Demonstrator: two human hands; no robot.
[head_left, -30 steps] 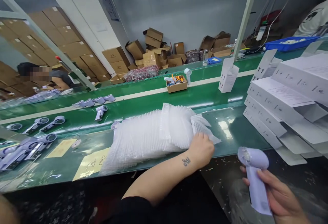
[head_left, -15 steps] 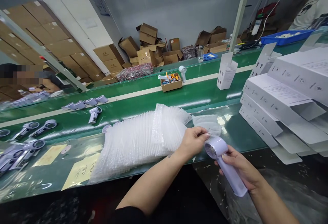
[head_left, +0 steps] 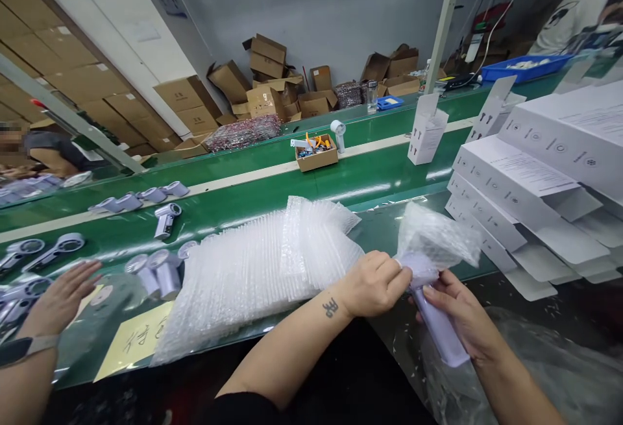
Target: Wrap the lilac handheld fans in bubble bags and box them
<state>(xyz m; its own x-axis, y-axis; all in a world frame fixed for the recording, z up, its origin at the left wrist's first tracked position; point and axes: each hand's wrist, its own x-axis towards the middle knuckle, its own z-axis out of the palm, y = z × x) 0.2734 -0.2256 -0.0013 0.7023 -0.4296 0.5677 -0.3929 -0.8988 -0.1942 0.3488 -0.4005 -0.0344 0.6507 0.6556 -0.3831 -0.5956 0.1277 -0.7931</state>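
My right hand is closed around the handle of a pale purple handheld fan, held tilted with its head away from me. A clear bubble wrap bag covers part of the fan's head and flares out beyond it. My left hand is pinched at the edge of that bag, beside the fan head; its fingertips are partly hidden. Left of my hands lies a thick row of bubble wrap bags on the green table.
Another person's hand reaches in at the left, near several fans. Stacked white boxes stand at the right. A white box and a small carton of parts sit across the table.
The bubble wrap bag has come up from the table onto the fan's head, with my left hand at its edge. Another person's hand has entered at the left, where more fans now stand.
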